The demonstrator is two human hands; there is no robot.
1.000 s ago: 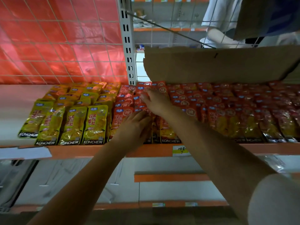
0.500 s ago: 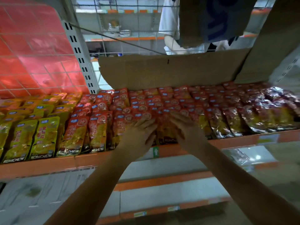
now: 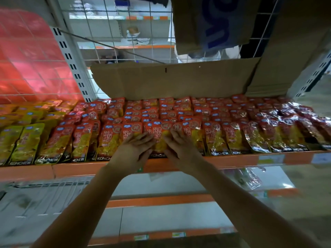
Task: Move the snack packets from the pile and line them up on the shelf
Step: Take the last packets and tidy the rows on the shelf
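A long orange-edged shelf point(image 3: 232, 161) runs across your view at chest height, backed by a flattened cardboard sheet point(image 3: 170, 79) standing against a white wire grid point(image 3: 111, 33). To the left, behind the grid, hangs a red plastic panel point(image 3: 30, 65).

The shelf is almost fully covered with snack packets lying flat in overlapping rows. Red packets point(image 3: 215, 138) fill the middle and right; yellow-green packets point(image 3: 26, 142) fill the left end. Many show the printed word KONCHEW along their front edge. No loose pile is in view.

Both your arms reach up to the front row at the middle of the shelf. A second ago your hands were further left, near the seam between yellow and red, your right hand reaching deeper into the rows. Now both sit side by side at the front edge, so you have worked your way rightward along the row.

Your left hand point(image 3: 135, 149) lies spread, fingers straight, pressing on the front packets. Your right hand point(image 3: 180, 146) does the same just beside it. Between them is one red packet point(image 3: 160, 135), which both hands touch at its sides, squaring it into the row.

This looks like straightening rather than fetching; the lining-up seems close to finished here.
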